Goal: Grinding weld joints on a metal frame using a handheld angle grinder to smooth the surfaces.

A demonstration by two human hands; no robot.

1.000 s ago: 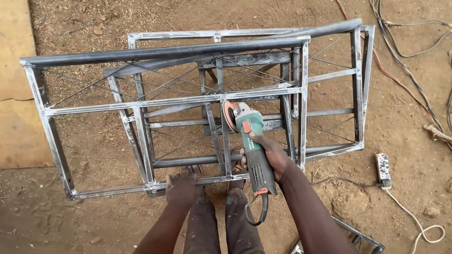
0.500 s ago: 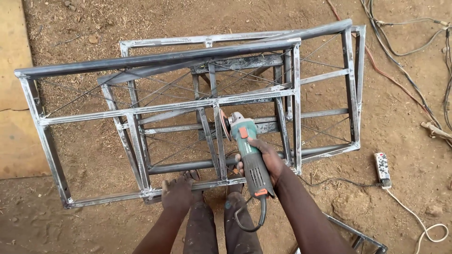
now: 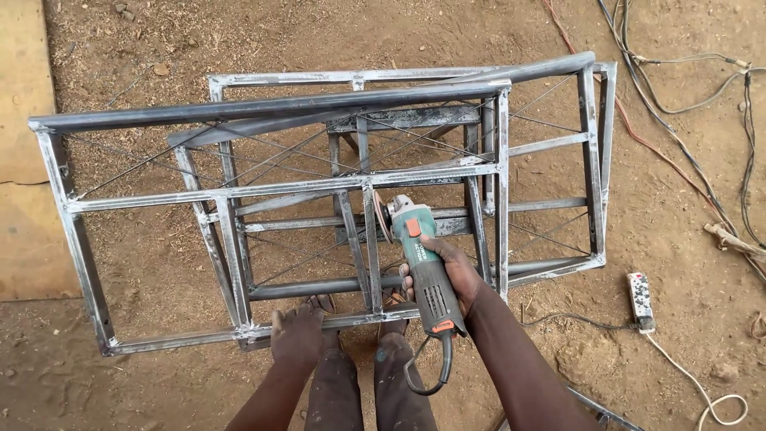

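From the head camera, looking straight down, we see our right hand wrapped tight around the green and grey body of an angle grinder, its disc now set against an upright bar near the middle of a welded steel frame. A second ago the grinder hung higher and further right, its disc clear of the metal; since then we have swung it down and left until the disc edge meets the bar just below the frame's long middle rail. No sparks show, so we cannot tell whether the disc is turning.

Our left hand lies with fingers curled over the frame's lower rail, pressing it down, much as it did a moment before. The frame stands tilted on the dirt floor, a second frame close behind it and thin wire braces crossing its panels. Our feet show just beneath the lower rail.

The grinder's black cable loops down between our legs. To the right, well apart from the frame, a white power strip lies on the ground, with a tangle of cables running off toward the top right corner. A pale board edges the left side.
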